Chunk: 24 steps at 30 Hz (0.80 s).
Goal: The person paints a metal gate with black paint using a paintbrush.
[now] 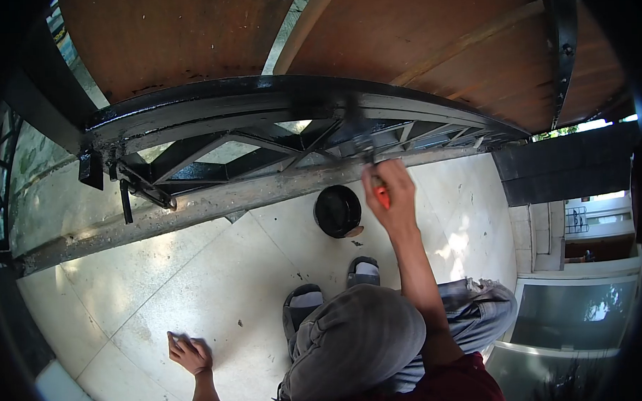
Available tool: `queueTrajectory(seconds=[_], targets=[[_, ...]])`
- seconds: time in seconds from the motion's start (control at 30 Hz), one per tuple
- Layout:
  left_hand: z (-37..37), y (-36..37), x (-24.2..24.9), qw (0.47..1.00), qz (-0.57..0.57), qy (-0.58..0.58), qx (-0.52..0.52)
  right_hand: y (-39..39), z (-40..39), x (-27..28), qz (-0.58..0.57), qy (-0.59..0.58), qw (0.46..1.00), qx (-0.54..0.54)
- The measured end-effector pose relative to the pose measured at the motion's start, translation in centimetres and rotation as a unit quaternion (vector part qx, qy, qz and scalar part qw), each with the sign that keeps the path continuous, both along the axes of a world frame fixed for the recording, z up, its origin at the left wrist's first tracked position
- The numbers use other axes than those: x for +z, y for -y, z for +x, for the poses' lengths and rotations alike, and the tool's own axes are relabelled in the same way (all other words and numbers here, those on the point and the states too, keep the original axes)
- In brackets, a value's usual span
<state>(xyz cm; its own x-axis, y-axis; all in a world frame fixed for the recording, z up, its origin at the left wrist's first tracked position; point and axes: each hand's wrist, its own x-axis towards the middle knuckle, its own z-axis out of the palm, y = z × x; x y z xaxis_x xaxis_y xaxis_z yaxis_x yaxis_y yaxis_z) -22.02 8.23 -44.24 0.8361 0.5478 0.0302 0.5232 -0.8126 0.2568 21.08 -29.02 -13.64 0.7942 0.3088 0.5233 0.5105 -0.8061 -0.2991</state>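
My right hand point(395, 191) grips the orange handle of a paintbrush point(362, 144). The brush's dark head is smeared by motion in front of the black metal gate frame point(212, 114). Just below and left of that hand, a round black container point(337, 211) with a dark inside stands on the tiled floor point(218, 289). Far to the lower left, my left hand point(190, 353) is apart from any tool, low over the tiles with its fingers spread.
Brown panels point(181, 39) rise behind the gate's lattice. A latch bolt point(126, 200) juts out at the gate's left end. My bent knee point(361, 340) and sandals are close below the container. Glass-fronted panels point(576, 312) stand at the right.
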Motion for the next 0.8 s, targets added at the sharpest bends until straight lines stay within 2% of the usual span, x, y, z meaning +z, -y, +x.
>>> queueTrajectory(seconds=[0.03, 0.1, 0.17, 0.2, 0.23, 0.3, 0.33, 0.4, 0.43, 0.5, 0.57, 0.63, 0.67, 0.77, 0.8], targets=[[0.2, -0.1, 0.1, 1.000, 0.000, -0.001, 0.001, 0.5, 0.4, 0.5, 0.007, 0.072, 0.996, -0.053], [0.1, -0.1, 0.6, 1.000, -0.020, -0.011, -0.008, 0.7, 0.2, -0.5, 0.051, 0.075, 0.992, -0.083], [0.2, -0.2, 0.3, 1.000, -0.009, -0.005, -0.010, -1.0, -0.9, -1.5, -0.006, -0.026, 0.998, 0.065], [0.0, -0.1, 0.1, 1.000, 0.001, -0.002, -0.012, -1.3, -1.5, -1.4, -0.031, -0.072, 0.993, 0.084], [0.0, 0.0, 0.1, 1.000, 0.001, -0.001, -0.012, -0.9, -1.2, -1.0, -0.031, -0.071, 0.993, 0.083], [0.0, 0.0, 0.1, 1.000, -0.004, -0.006, 0.000, 0.6, -0.4, 0.1, -0.011, 0.022, 0.999, -0.030], [0.0, 0.0, 0.2, 1.000, -0.003, -0.007, 0.000, 1.0, 0.2, 0.4, 0.036, 0.076, 0.993, -0.081], [0.1, 0.0, 0.5, 1.000, -0.007, -0.012, -0.008, 1.0, 0.1, -0.5, 0.037, 0.054, 0.992, -0.110], [0.2, 0.0, 0.3, 1.000, -0.006, -0.008, -0.009, 0.1, -0.1, -1.1, -0.013, 0.046, 0.997, -0.062], [-0.1, -0.1, -0.1, 1.000, 0.007, -0.004, -0.007, -1.2, -0.8, -1.6, -0.021, -0.044, 0.995, 0.083], [0.0, -0.2, -0.1, 1.000, 0.008, -0.002, -0.009, 0.2, -0.1, -1.1, -0.014, -0.018, 0.998, 0.051], [-0.1, -0.3, 0.0, 1.000, 0.008, -0.003, -0.009, 1.2, 1.0, 0.1, 0.015, 0.097, 0.992, -0.075], [-0.2, -0.4, 0.0, 1.000, 0.003, -0.009, -0.014, 1.0, 0.7, -0.2, 0.014, 0.095, 0.993, -0.076], [-0.2, -0.3, 0.0, 1.000, -0.001, -0.012, -0.013, -1.3, 0.3, -1.8, -0.009, 0.020, 0.999, 0.034], [-0.2, -0.2, -0.1, 1.000, -0.001, -0.014, -0.010, -2.0, -0.4, -2.1, 0.002, -0.049, 0.996, 0.076]])
